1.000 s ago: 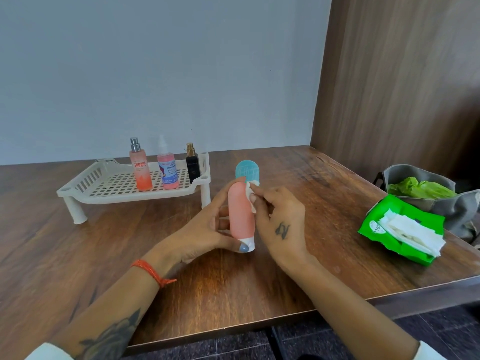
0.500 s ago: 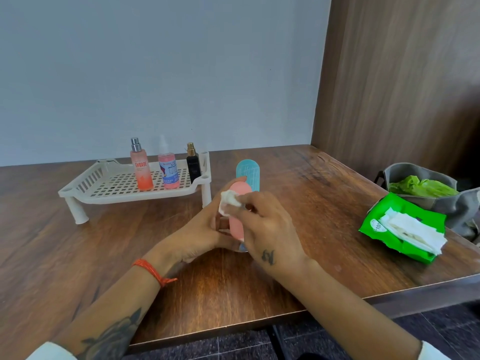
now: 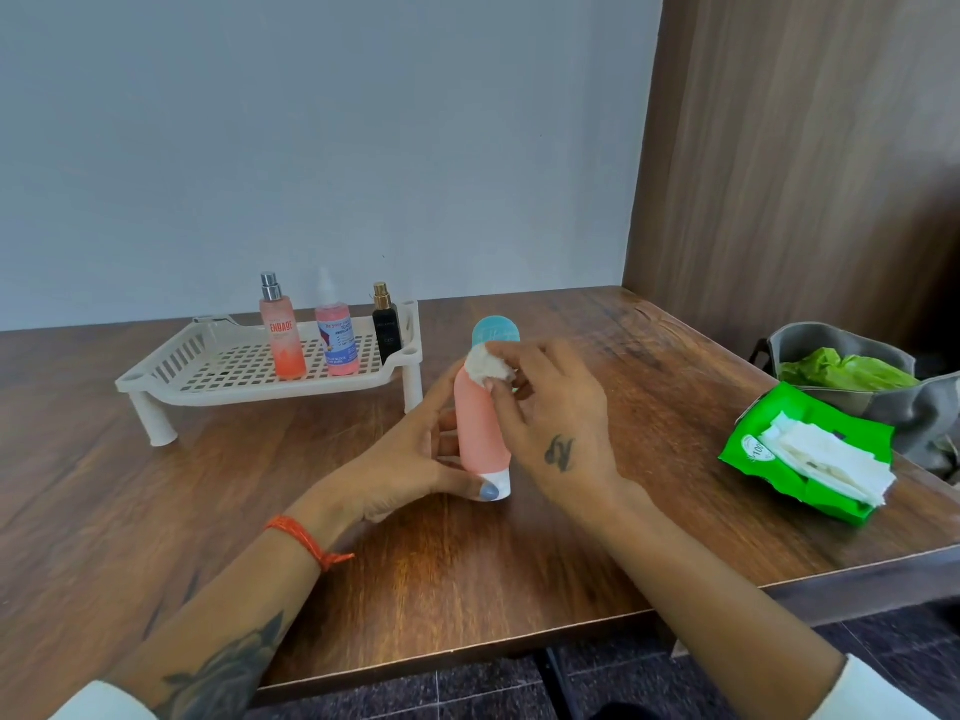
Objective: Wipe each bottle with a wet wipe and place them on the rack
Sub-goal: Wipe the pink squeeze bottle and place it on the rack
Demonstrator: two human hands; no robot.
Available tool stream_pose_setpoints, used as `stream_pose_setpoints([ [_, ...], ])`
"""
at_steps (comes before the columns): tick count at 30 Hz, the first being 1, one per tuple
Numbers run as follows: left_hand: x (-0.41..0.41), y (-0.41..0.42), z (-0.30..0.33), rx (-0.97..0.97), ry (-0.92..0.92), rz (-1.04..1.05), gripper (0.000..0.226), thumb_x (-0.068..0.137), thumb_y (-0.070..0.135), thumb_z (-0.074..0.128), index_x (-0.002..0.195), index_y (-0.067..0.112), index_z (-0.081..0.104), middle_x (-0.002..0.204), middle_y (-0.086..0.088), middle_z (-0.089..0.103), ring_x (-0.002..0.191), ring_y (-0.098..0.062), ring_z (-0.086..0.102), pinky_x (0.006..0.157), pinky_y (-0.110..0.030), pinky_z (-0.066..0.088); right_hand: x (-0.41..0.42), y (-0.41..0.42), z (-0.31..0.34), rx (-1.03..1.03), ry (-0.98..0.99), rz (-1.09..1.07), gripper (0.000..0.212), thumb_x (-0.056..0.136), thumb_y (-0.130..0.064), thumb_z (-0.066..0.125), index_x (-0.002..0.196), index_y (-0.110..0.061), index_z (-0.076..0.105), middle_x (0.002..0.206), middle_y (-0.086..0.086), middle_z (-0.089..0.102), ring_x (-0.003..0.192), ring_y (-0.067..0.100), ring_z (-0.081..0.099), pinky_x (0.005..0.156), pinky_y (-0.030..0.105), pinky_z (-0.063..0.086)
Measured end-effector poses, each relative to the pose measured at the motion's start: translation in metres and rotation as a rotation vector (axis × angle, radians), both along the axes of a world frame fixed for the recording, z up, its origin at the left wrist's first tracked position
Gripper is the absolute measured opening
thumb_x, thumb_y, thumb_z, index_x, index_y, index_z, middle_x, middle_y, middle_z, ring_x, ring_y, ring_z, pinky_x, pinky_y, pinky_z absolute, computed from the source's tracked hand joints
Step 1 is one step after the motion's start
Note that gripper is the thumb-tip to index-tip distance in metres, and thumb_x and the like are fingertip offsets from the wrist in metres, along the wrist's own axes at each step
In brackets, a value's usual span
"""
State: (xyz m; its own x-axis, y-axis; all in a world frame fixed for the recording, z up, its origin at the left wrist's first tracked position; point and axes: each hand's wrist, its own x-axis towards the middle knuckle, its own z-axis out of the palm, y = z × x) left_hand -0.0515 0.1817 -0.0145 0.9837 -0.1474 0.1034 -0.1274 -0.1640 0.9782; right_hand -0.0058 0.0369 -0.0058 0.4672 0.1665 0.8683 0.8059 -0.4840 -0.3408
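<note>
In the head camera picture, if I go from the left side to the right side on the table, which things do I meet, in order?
White rack → orange spray bottle → pink spray bottle → black perfume bottle → pink tube, held by the left hand and wiped by the right hand → green wipes pack → grey bag.

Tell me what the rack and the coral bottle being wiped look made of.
White rack: looks like moulded plastic, matte, with a gridded, perforated floor and slotted walls on round legs. Coral bottle: probably soft silicone or plastic; smooth, matte, opaque, rounded top, white cap at the base. Neither can be confirmed by look alone.
</note>
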Motion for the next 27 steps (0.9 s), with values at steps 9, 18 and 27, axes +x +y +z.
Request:
stream_pose_setpoints([
  [9,0.002,0.000,0.001,-0.034,0.002,-0.016,0.108,0.064,-0.021,0.073,0.133,0.052,0.035,0.126,-0.005,0.060,0.113,-0.024,0.062,0.092,-0.048,0.053,-0.010,-0.015,0.000,-0.487,-0.271,0.093,0.046,0.059,0.003,0.082,0.102,-0.002,0.067,0.088,0.015,0.060,0.075,0.026,0.056,0.055,0.031,0.051],
  [18,0.002,0.001,-0.001,-0.052,0.015,-0.042,0.113,0.059,-0.016,0.077,0.136,0.054,0.033,0.133,-0.004,0.055,0.119,-0.026,0.058,0.097,-0.052,0.049,-0.013,-0.035,-0.011,-0.531,-0.080,0.345,0.030,0.072,0.000,0.061,0.096,-0.014,0.071,0.096,0.005,0.059,0.083,0.019,0.057,0.065,0.032,0.053],
  [27,0.002,0.003,-0.004,-0.012,0.019,0.011,0.103,0.051,-0.001,0.084,0.131,0.043,0.036,0.120,-0.011,0.062,0.109,-0.024,0.064,0.092,-0.042,0.053,0.000,-0.011,0.013,-0.300,-0.096,0.234,0.025,0.084,-0.017,0.054,0.102,-0.011,0.071,0.097,0.010,0.063,0.083,0.019,0.058,0.074,0.021,0.046],
])
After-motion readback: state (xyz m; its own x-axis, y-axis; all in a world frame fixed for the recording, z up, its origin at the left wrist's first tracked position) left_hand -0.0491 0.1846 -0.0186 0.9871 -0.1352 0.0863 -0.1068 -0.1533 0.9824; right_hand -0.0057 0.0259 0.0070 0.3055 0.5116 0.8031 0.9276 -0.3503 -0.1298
